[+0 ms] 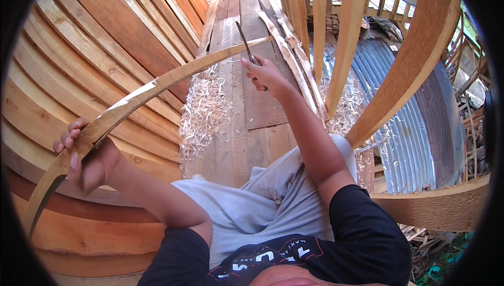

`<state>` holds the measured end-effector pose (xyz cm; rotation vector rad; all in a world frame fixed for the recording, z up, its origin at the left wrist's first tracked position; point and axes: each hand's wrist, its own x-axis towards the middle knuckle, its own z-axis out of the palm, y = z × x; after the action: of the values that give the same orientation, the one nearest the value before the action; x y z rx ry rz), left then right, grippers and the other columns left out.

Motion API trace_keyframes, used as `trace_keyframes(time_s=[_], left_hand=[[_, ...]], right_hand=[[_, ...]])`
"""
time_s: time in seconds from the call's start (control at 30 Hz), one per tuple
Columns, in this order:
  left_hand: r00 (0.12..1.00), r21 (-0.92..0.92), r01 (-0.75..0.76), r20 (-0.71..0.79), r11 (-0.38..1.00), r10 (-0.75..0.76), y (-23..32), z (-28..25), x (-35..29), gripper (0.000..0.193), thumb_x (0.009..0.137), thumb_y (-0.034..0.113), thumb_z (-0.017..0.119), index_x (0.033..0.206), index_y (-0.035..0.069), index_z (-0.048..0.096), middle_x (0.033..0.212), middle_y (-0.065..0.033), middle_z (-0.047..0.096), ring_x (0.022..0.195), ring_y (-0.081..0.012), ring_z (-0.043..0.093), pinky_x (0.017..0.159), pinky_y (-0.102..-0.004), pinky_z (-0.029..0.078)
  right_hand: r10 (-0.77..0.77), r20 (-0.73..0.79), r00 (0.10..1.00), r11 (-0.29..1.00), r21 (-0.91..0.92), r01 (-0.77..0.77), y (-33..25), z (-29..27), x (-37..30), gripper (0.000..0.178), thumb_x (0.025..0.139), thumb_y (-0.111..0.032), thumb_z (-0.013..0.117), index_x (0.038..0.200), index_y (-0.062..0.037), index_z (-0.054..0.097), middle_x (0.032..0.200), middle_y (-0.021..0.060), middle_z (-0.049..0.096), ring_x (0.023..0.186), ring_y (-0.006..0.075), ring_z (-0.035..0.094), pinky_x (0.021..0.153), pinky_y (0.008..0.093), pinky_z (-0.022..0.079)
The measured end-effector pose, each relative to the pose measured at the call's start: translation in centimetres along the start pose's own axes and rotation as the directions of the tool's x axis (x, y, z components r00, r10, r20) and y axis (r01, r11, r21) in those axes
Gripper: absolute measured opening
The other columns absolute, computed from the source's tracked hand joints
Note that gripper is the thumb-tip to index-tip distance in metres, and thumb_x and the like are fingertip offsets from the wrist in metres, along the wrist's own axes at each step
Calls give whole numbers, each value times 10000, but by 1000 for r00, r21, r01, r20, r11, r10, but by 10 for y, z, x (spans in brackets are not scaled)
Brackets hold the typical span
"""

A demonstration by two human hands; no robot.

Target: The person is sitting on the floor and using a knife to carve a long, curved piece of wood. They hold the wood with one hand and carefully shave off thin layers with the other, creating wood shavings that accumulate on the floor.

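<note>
A long strip of wood (170,77) slants across from the lower left to the upper middle, with a pale freshly cut patch on its upper edge. Near its lower left end my left hand (90,162) is wrapped round it. My right hand (265,75) grips a knife (243,39) by its handle. The dark blade points up and away, crossing the strip close to its far end; whether it touches the wood I cannot tell. Curled wood shavings (207,110) lie on the plank floor (262,108) below the strip.
A wall of wooden boards (68,71) rises on the left. Two peeled poles (294,55) lie along the floor, right of my right hand. Upright wooden posts (344,39) stand on the right, with corrugated metal sheets (394,107) beyond them. My legs (247,207) are folded in front.
</note>
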<state>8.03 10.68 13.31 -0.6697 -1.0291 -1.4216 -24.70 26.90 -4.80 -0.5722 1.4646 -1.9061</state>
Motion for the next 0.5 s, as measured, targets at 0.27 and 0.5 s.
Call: trace_keyframes(time_s=[0.27, 0.5], left_hand=[[992, 99, 15, -124, 995, -3, -45, 11, -10, 202, 719, 90, 590, 920, 67, 596, 852, -105, 611, 868, -265, 597, 898, -419, 472], [956, 323, -56, -255, 945, 143, -70, 46, -13, 242, 834, 284, 634, 863, 89, 495, 733, -50, 504, 669, -221, 547, 676, -364, 472]], right_hand=[[26, -56, 998, 996, -81, -30, 1, 25, -3, 337, 1007, -414, 497, 958, -85, 553, 632, -44, 391, 455, 51, 325, 404, 243, 250], [-334, -188, 924, 705, -701, 112, 4, 51, -15, 688, 1023, -492, 357, 647, 29, 601, 576, 144, 555, 559, 258, 552, 576, 424, 421]])
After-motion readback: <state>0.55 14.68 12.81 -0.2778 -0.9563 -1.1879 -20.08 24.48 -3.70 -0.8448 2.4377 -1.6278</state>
